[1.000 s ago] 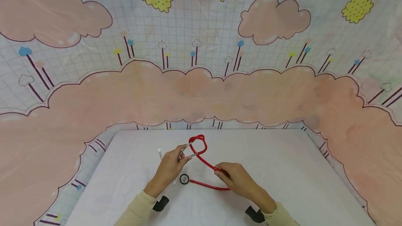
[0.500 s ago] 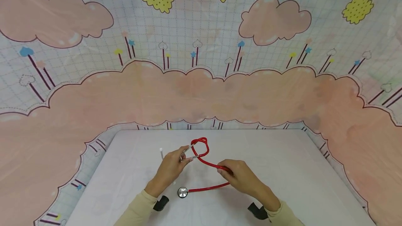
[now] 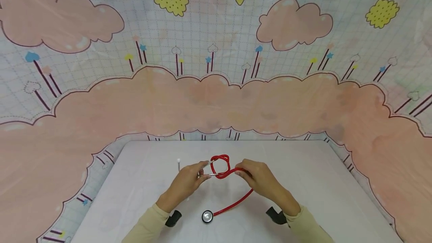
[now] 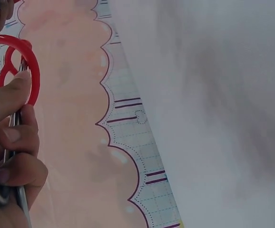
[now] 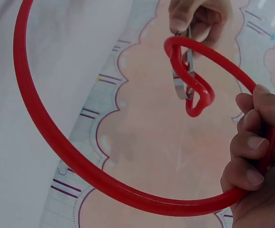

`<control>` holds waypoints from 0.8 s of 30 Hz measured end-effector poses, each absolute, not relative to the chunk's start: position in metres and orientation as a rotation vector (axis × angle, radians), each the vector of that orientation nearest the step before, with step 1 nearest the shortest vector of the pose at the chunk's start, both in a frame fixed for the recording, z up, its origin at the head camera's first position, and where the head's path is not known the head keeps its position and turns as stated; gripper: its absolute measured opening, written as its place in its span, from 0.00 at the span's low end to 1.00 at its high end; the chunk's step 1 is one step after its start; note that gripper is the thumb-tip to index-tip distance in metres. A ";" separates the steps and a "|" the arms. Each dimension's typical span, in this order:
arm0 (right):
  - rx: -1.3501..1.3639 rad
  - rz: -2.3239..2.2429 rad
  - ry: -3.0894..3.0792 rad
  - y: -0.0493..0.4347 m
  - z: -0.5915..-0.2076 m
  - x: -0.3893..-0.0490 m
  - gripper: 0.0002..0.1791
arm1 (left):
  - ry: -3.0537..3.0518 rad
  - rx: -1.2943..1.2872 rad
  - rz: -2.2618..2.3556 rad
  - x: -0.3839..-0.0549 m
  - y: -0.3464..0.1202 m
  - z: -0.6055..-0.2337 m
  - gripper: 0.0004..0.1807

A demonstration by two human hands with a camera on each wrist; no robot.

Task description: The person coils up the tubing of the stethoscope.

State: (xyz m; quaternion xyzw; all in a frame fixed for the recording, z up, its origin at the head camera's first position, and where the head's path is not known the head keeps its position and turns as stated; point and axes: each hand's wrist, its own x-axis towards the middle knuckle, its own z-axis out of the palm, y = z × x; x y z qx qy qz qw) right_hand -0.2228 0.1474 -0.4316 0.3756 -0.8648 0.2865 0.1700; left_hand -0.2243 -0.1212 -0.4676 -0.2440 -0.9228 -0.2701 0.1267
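A stethoscope with red tubing point(image 3: 233, 205) is held between both hands. My left hand point(image 3: 186, 179) grips its metal ear tubes point(image 4: 14, 118), fingers curled round them in the left wrist view. A white eartip point(image 3: 178, 160) sticks up behind that hand. Beyond the fingers the red tube makes a loop point(image 3: 228, 165) around the metal ends. My right hand point(image 3: 261, 175) grips the tube just right of the loop, its fingers wrapped round it in the right wrist view. From there the tube curves down to the round chestpiece point(image 3: 207, 216), which hangs low between the forearms.
A white table point(image 3: 303, 168) spreads beneath the hands. Black wrist-worn pieces point(image 3: 173, 219) show by both cuffs. Behind the table rises a cloth backdrop point(image 3: 202, 100) printed with clouds and stars.
The right hand has moved up and slightly right, level with the left. The loop has shifted right and a little lower. The chestpiece has swung lower and now shows its metal face.
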 end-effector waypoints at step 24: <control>1.172 0.830 -2.405 0.145 -0.421 -0.238 0.07 | -2.689 -1.088 -0.742 -0.208 -0.115 -0.450 0.24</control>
